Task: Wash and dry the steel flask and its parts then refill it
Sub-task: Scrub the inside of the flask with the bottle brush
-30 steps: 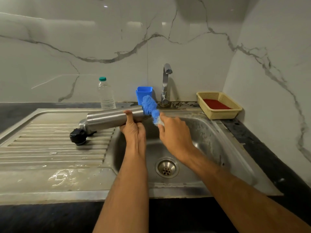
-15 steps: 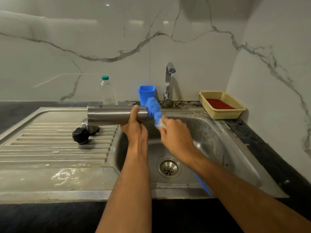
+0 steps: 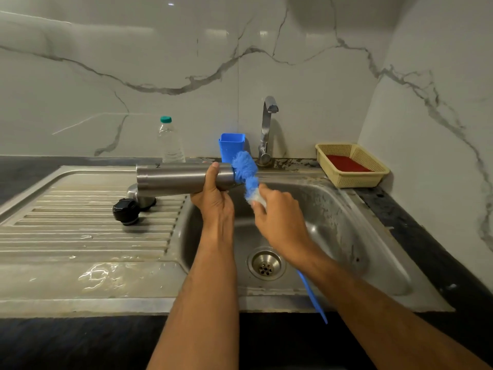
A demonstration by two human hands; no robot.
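Observation:
My left hand [image 3: 213, 198] grips the steel flask [image 3: 176, 178], which lies level above the sink's left edge with its open mouth facing right. A blue bottle brush [image 3: 246, 172] has its bristle head at that mouth; my right hand [image 3: 280, 222] pinches the brush just below the bristles. Its blue handle [image 3: 312, 297] runs down under my right forearm. On the ribbed drainboard [image 3: 80, 231] sit the black stopper [image 3: 125, 210] and, behind it, the steel cup lid [image 3: 145, 198], partly hidden by the flask.
The sink basin [image 3: 333, 222] with its drain [image 3: 265, 264] lies below my hands. A tap [image 3: 266, 129] stands behind it, beside a blue holder [image 3: 230, 145]. A plastic water bottle [image 3: 170, 142] is at the back, a yellow basket [image 3: 352, 166] with a red pad at right.
The flask has been raised to lie level. The brush head has stayed at the mouth while my right hand shifted slightly. The brush handle now shows below my forearm.

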